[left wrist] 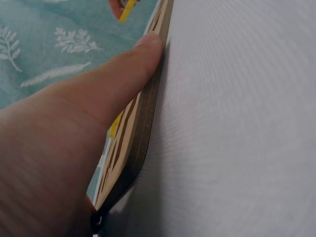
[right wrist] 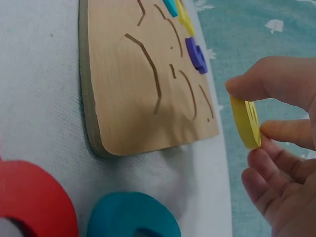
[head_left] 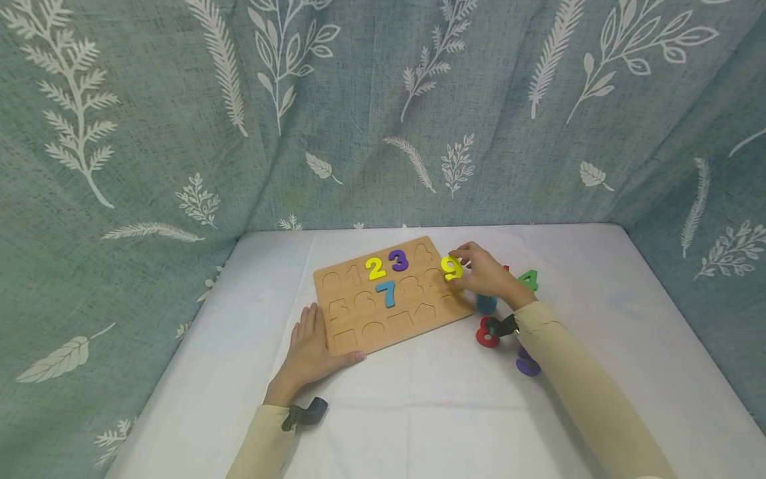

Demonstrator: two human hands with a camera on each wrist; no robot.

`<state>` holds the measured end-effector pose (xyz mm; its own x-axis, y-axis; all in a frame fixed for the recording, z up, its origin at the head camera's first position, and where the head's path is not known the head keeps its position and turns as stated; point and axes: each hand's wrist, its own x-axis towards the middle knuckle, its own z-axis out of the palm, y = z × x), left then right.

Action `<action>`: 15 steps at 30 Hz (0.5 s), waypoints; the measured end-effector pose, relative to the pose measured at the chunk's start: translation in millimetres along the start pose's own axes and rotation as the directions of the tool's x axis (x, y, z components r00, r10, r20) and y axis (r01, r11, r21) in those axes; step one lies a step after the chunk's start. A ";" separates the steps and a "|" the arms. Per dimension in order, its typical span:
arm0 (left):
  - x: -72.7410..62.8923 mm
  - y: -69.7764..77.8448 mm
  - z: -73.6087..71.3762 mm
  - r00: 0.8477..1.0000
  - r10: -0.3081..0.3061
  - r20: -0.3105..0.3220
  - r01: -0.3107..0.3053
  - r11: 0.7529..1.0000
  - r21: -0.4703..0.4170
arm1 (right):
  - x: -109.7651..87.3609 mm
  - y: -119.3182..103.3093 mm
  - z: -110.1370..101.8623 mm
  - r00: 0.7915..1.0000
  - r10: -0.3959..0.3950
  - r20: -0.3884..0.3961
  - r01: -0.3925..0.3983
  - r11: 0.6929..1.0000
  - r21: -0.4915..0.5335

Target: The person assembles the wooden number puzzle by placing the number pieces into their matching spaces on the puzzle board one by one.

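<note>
While L hand (head_left: 311,349), spread, touches board (head_left: 359,321) at left, R hand (head_left: 483,271) pinches yellow 9 (head_left: 453,273); prob. placing, next needs aligning.

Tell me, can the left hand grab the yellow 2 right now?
Probably yes. The left hand rests at the left edge of the board, and nothing seems to stand between it and the yellow 2; the blue 7 sits right of that path.
</note>
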<state>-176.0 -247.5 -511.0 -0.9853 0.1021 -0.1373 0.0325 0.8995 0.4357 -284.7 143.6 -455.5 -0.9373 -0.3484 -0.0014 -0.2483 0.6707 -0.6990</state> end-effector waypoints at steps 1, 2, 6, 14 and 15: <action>0.0 -0.1 0.1 1.000 0.001 -0.001 -0.001 1.000 -0.001 | 1.1 0.0 1.5 1.000 0.000 0.004 0.000 1.000 -0.002; 0.2 -0.4 0.4 1.000 0.001 -0.001 -0.001 1.000 -0.001 | 2.3 0.5 2.9 1.000 0.000 0.007 0.000 1.000 -0.004; 0.3 -0.5 0.4 1.000 0.003 -0.002 -0.003 1.000 0.002 | 5.7 0.6 7.0 1.000 0.001 0.021 -0.001 1.000 0.004; 1.1 -1.7 0.9 1.000 0.003 -0.006 -0.003 1.000 0.009 | 12.9 -0.1 15.1 0.999 -0.014 0.043 0.014 1.000 -0.008; 1.2 -1.9 1.2 1.000 0.003 -0.007 -0.003 1.000 0.010 | 13.3 -0.3 16.3 0.999 -0.007 0.049 0.007 1.000 0.000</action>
<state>-177.0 -248.6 -513.0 -0.9863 0.1020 -0.1299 0.0371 0.9033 0.4275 -293.1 128.1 -467.0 -0.9226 -0.3845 -0.0313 -0.2549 0.6685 -0.6987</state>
